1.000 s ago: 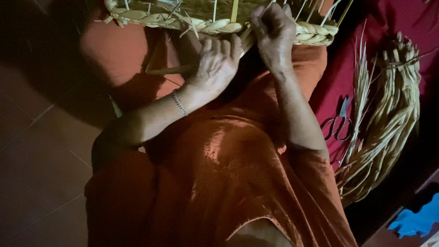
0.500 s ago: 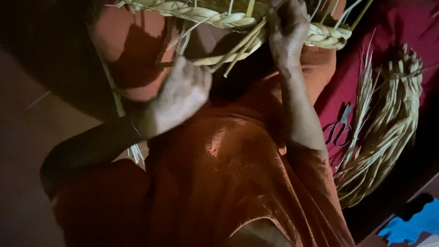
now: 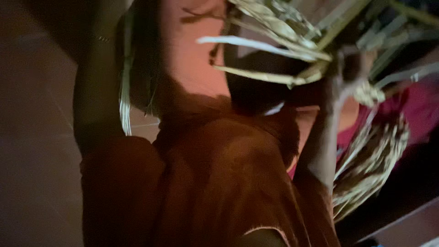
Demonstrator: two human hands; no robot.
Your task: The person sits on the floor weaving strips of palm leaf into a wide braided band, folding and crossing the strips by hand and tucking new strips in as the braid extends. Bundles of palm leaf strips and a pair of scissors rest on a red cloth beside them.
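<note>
Frame's badly blurred now, head cam has swung. My right hand [image 3: 350, 68] is up at the rim of the woven straw piece [image 3: 279, 41], same spot as a sec ago; fingers look curled around the braided edge, gripping it, tho blur hides how tight. Loose straw strips [image 3: 270, 77] stick out leftward from just beside those fingers, pale and flat. My left hand has changed most: 1 s ago it was pressed on the weave next to the right, half a sec ago it had pulled down and away w/ a strand, now only the forearm [image 3: 98, 91] shows, raised along the left side, and the hand itself is out of frame at top, so I can't tell if it's open or closed. A thin pale strand [image 3: 124, 100] hangs just right of that arm, prob being drawn long. My read: one strip is being pulled thru while the right hand anchors the work. Bundle of straw [image 3: 370, 169] lies below the right wrist, on the red cloth [image 3: 411, 114]. Orange garment [image 3: 219, 183] fills the lap.
</note>
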